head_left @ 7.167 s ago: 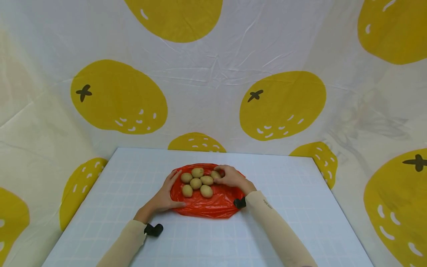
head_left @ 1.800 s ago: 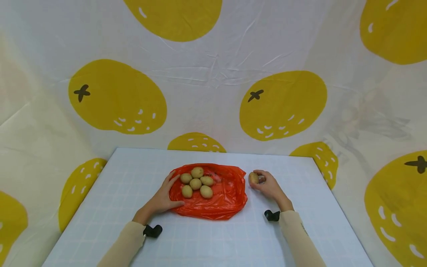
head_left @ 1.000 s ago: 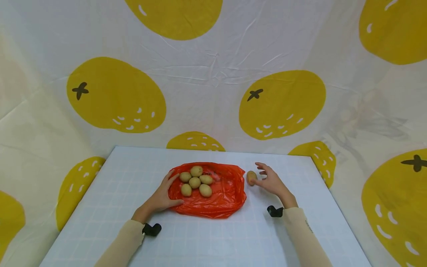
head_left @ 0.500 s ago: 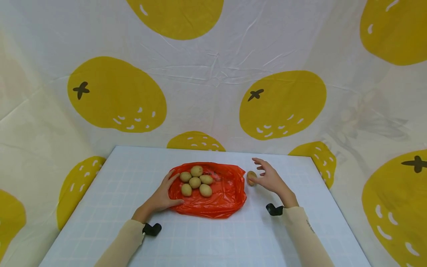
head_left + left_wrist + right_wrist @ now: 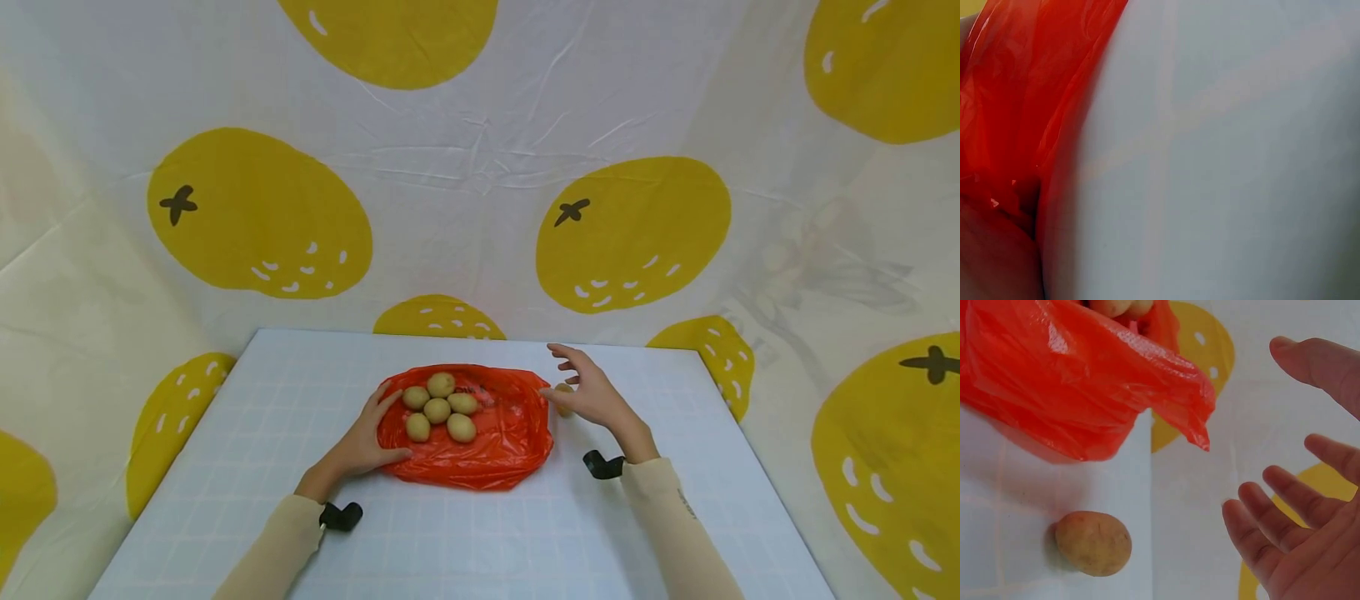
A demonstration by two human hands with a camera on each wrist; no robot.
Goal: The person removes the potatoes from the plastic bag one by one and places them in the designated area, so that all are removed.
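Observation:
Several potatoes (image 5: 437,410) sit clustered in the left part of a red plastic bag (image 5: 510,442), which is spread with its opening upward. My left hand (image 5: 365,437) holds the bag's left end, fingers at the far edge and thumb at the near one. Red plastic (image 5: 1016,75) fills the left of the left wrist view. A single potato (image 5: 1094,544) lies on the table just right of the bag. My right hand (image 5: 592,396) hovers above it with fingers and thumb spread and nothing between them, partly covering that potato in the head view.
A white table with a pale grid (image 5: 465,550) carries everything. Behind and beside it hangs a white cloth (image 5: 450,208) printed with large yellow fruit. Black wrist devices (image 5: 341,517) sit on both wrists.
The right hand took a potato from the bag's right part, set it on the table and let go. It now rises and moves left, toward the bag. The left hand stays put.

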